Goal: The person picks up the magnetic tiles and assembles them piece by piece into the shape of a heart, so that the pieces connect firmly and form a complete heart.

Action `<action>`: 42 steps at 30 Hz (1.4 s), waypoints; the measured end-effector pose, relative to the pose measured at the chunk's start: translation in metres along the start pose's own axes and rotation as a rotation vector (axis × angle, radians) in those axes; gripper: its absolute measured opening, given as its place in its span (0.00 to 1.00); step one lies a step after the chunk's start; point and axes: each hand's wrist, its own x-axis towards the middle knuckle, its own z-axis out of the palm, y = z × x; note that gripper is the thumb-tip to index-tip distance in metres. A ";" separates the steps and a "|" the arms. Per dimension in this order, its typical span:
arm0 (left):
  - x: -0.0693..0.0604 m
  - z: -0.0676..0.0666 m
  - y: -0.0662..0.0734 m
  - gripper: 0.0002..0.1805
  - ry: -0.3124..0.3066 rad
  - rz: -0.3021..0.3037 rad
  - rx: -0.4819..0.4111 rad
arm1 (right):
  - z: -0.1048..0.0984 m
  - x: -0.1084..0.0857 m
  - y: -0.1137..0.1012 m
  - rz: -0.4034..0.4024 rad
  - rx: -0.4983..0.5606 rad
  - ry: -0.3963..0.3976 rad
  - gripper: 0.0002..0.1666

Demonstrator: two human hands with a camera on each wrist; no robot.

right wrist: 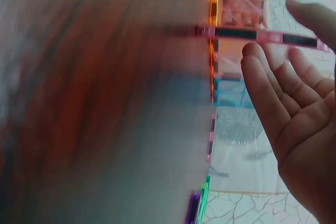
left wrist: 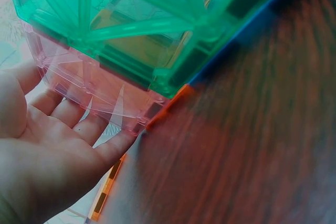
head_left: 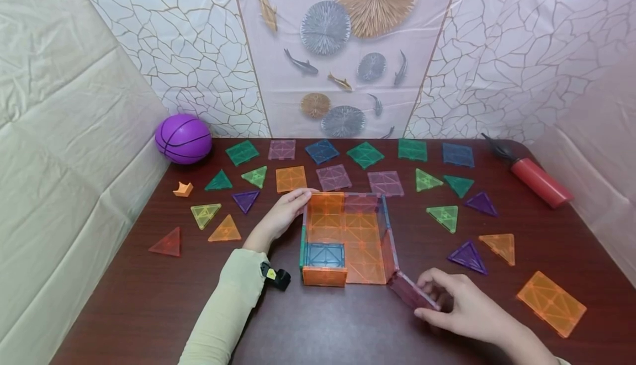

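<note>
An open-topped box of translucent magnetic tiles [head_left: 365,263] stands mid-table, with an orange floor and walls of several colours. A blue square tile [head_left: 325,255] lies flat in its front left corner, behind an orange front tile [head_left: 324,276]. My left hand [head_left: 284,214] touches the far left corner from outside, fingers extended along a pink wall tile [left wrist: 79,74] beside a green one [left wrist: 131,30]. With thumb and fingers my right hand [head_left: 459,304] pinches an upright pink square tile [head_left: 411,291], angled outward from the right wall's near end.
Loose square tiles lie behind the box, including a green one [head_left: 412,149]. Triangles flank it, such as a purple one [head_left: 468,257]. An orange rectangular tile [head_left: 551,303] lies right. A purple ball [head_left: 183,139], an orange crown-shaped piece [head_left: 183,189] and a red cylinder [head_left: 541,181] sit towards the edges.
</note>
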 end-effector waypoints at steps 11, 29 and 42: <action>0.001 -0.001 0.001 0.23 0.009 -0.005 0.006 | 0.000 0.010 -0.005 -0.059 0.108 -0.134 0.41; 0.000 -0.002 0.001 0.23 -0.011 0.006 0.004 | -0.016 0.047 -0.012 -0.255 -0.338 -0.084 0.33; -0.001 -0.001 0.000 0.24 -0.007 0.008 0.010 | -0.006 0.067 -0.009 -0.396 -0.284 -0.132 0.09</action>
